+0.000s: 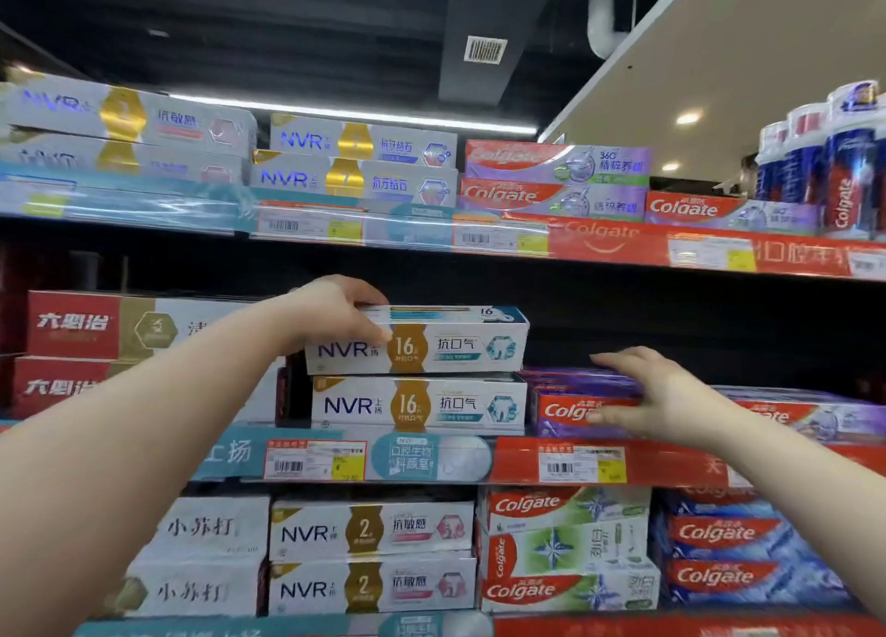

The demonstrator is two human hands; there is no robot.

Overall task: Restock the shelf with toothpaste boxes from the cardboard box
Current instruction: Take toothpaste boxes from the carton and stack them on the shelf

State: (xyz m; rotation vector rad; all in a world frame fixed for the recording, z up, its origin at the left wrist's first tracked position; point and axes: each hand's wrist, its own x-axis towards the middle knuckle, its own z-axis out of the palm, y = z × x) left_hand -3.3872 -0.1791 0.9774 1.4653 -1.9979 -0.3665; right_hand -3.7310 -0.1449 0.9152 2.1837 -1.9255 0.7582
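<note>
The left hand (pixel 335 313) covers the left end of the top toothpaste box (pixel 417 339), and its fingertips are out of sight behind that box. The right hand (pixel 657 397) hides part of the brand name on a purple box (pixel 570 399). Small print on the price tags (pixel 314 461) is too fine to read. Boxes on the top shelf at far left (pixel 120 128) are blurred, and the bottom shelf strip (pixel 287 629) is cut off by the lower edge

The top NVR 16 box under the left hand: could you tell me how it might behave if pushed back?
The top NVR 16 box looks stiff and probably light. Lying flat on the lower NVR 16 box, it should slide rather than tip.
</note>
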